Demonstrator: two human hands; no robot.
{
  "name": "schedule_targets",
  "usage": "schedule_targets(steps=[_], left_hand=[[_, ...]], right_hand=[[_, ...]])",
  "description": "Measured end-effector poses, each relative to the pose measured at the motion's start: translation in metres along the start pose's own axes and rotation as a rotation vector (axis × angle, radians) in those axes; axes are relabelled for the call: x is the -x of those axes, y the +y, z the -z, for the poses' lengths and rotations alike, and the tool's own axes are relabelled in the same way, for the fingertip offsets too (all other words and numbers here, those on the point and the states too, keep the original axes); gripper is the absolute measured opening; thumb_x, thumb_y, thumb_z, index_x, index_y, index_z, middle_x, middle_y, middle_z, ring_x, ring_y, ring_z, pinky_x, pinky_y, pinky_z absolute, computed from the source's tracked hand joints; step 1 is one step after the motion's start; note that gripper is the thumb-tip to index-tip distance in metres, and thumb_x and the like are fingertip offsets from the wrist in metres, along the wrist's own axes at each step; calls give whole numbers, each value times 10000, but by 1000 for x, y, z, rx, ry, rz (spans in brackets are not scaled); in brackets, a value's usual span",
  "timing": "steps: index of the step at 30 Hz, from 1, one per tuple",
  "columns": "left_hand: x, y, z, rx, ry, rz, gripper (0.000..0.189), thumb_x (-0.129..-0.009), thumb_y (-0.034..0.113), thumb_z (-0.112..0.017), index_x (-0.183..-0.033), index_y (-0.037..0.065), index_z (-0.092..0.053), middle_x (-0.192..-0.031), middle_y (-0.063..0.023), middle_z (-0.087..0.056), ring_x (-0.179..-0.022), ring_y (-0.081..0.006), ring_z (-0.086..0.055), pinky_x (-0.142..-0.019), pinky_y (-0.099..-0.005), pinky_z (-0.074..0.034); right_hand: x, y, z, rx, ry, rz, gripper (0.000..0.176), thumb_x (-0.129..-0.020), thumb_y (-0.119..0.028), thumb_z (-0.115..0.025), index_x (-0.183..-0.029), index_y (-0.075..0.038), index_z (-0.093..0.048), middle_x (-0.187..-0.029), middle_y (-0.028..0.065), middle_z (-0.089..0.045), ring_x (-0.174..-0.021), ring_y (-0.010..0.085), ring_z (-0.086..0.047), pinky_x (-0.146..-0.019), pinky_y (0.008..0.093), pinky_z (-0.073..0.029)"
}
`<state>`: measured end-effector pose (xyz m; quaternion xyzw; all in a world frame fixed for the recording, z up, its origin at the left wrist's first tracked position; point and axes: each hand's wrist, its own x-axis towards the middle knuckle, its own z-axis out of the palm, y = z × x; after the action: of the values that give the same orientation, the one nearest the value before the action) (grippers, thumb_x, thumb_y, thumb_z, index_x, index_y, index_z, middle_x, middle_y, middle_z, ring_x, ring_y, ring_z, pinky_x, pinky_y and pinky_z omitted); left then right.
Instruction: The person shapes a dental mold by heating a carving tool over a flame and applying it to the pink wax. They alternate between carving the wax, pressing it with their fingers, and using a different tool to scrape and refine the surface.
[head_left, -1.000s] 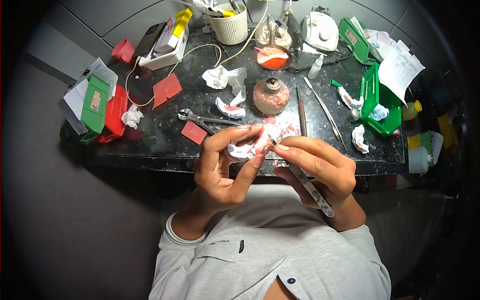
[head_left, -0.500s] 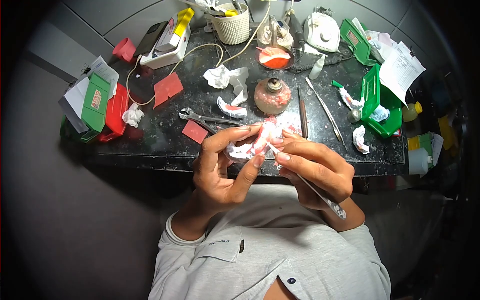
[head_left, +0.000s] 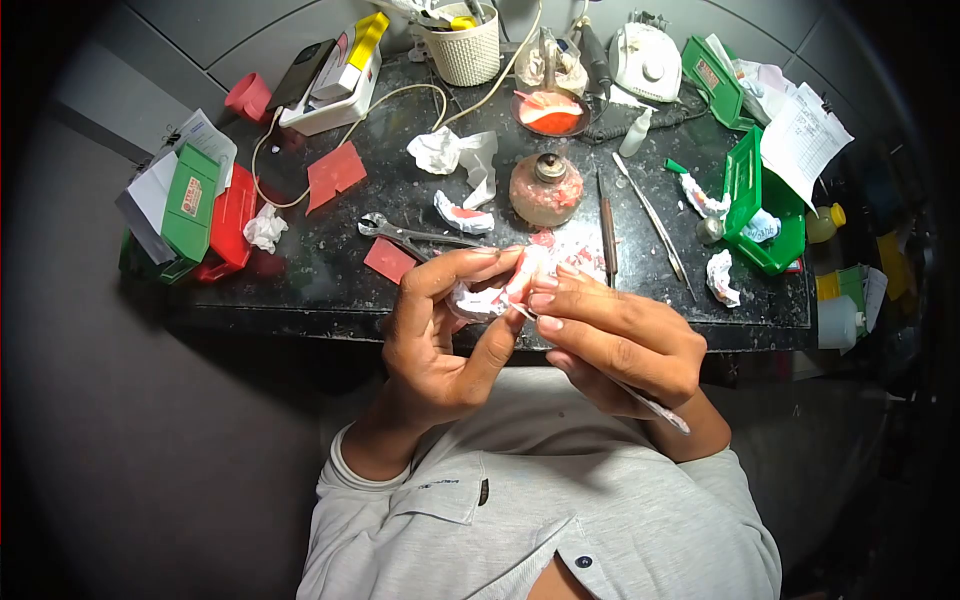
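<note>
Pink-and-white cast between thumb and forefinger of the left hand

Pale grey shirt, dark button

Black speckled bench | pliers | pink sheet | round jar | green bin

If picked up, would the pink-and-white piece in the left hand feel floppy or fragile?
The pink-and-white piece is probably light: the left hand supports it in a pinch. It seems stiff, with no sagging visible. Its narrow, curved shape might crack if dropped.
</note>
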<state>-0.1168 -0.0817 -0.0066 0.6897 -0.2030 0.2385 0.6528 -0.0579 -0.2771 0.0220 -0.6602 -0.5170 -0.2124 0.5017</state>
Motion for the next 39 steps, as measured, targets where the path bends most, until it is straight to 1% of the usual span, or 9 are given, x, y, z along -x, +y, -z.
schedule_targets(steps=[2, 5, 8, 16, 19, 24, 27, 29, 39], left_hand=[[-1, 2, -3, -42, 37, 17, 475, -931, -39, -678, -1337, -55, -431, -1245, -302, -659, -1205, -302, -659, -1066, -401, -512], [-1, 2, -1, -55, 26, 16, 471, -931, -46, -670, -1336, -54, -430, -1251, -306, -656, -1202, -302, -660, -1066, -402, -512], [-1, -2, 2, -34, -21, -32, 495, -937, -85, -652, -1373, -55, -419, -1335, -249, -604, -1252, -257, -624, -1071, -370, -521], [-1, 3, 1, -5, 5, 29, 488, -930, -92, -653, -1359, -55, -423, -1301, -245, -624, -1229, -248, -635, -1060, -360, -520], [-3, 9, -1, 31, 26, 104, 489, -922, -70, -658, -1349, -50, -421, -1241, -265, -658, -1177, -251, -659, -1027, -358, -528], [-6, 12, 1, 50, -4, 146, 501, -904, -60, -664, -1341, -42, -421, -1169, -279, -693, -1116, -251, -683, -990, -356, -536], [-6, 11, 1, 65, 8, 134, 497, -901, -62, -660, -1338, -42, -423, -1161, -275, -697, -1108, -250, -686, -993, -359, -534], [-5, 9, 4, 119, -39, 128, 494, -922, -89, -644, -1357, -46, -413, -1245, -240, -661, -1184, -219, -650, -1043, -337, -511], [-5, 11, -3, 114, 62, 187, 486, -902, -91, -630, -1338, -42, -421, -1169, -278, -686, -1113, -253, -687, -978, -350, -558]], right_hand=[[0, 0, 0, 11, -6, 1, 229, -846, -13, -789, -1062, 50, -749, -1022, 224, -756, -973, 337, -766, -928, 485, -619], [1, 2, -1, 24, -13, 5, 216, -853, -10, -780, -1055, 58, -748, -1016, 223, -757, -968, 340, -767, -919, 478, -623], [1, 2, -2, 23, -15, 7, 209, -856, -7, -776, -1051, 62, -747, -1019, 223, -757, -972, 340, -767, -918, 476, -623], [1, 4, -3, 51, -12, 21, 200, -845, -1, -780, -1034, 54, -749, -1021, 211, -760, -984, 339, -766, -922, 481, -619], [0, 6, -2, 97, -9, 41, 240, -796, -2, -826, -1024, 32, -757, -1010, 180, -755, -958, 301, -764, -925, 436, -619], [0, 10, -1, 56, -14, 54, 157, -883, -48, -769, -1013, 38, -747, -985, 192, -766, -987, 323, -769, -909, 475, -624], [2, 5, -1, -2, 3, -24, 150, -910, -80, -758, -1003, 37, -745, -967, 189, -767, -967, 320, -773, -890, 450, -633], [2, 5, -1, 0, -3, -27, 149, -917, -83, -752, -1000, 40, -743, -967, 188, -767, -960, 321, -773, -885, 441, -635], [1, 7, -5, 38, -7, -3, 147, -908, -50, -753, -1017, 47, -737, -973, 190, -766, -951, 325, -774, -887, 431, -635]])
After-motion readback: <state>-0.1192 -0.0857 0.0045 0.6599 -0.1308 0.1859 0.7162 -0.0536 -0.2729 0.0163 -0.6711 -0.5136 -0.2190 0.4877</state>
